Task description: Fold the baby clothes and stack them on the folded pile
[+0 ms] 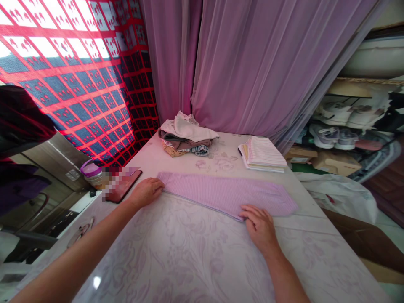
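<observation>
A lilac ribbed garment (217,191), perhaps a pair of trousers folded lengthwise, lies across the table in a long strip. Its narrower end is on the left and its wider, slanted end on the right. My left hand (147,191) has its fingers closed on the near left corner. Along the near edge, right of the middle, my right hand (260,225) curls its fingers over the cloth with the thumb at the edge. The layers inside the fold are hidden.
A heap of clothes (186,132) in a basket stands at the back, with folded cloths (263,153) to its right. On the left lie a phone (126,187), glasses (82,231) and a purple-lidded jar (91,170). Shoes (334,136) fill a rack on the right.
</observation>
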`<move>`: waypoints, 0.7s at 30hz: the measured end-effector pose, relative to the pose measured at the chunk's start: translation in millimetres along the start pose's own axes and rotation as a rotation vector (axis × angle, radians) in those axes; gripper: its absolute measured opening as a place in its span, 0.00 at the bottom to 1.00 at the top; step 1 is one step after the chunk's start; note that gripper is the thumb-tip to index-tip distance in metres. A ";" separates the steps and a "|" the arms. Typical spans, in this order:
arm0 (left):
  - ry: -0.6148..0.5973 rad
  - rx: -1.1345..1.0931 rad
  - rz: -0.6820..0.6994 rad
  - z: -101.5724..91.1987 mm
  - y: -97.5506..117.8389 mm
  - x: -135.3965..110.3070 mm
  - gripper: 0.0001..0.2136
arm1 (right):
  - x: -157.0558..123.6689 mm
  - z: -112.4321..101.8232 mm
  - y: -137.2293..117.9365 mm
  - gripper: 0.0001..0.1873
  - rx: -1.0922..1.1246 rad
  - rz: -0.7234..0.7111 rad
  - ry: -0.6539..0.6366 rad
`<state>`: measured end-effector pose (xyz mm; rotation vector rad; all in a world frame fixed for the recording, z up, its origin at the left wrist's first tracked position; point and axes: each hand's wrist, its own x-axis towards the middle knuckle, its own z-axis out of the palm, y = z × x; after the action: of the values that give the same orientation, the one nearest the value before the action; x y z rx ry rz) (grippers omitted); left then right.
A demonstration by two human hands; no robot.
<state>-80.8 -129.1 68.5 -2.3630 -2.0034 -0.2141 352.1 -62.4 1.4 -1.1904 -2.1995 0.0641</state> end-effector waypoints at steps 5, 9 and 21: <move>-0.003 -0.003 0.065 -5.9 -1.0 4.1 0.14 | 6.7 -0.1 -22.5 0.12 0.029 -0.032 0.028; -0.022 0.037 0.107 -2.3 -3.6 6.3 0.14 | 13.1 2.4 -35.9 0.10 0.032 -0.056 -0.037; 0.061 0.098 0.111 8.1 -9.1 -6.5 0.12 | 12.2 -1.8 -37.9 0.12 0.046 -0.062 -0.025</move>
<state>-90.2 -133.0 59.0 -2.3686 -1.8069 -0.1776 320.3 -75.9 21.3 -1.1007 -2.2431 0.1040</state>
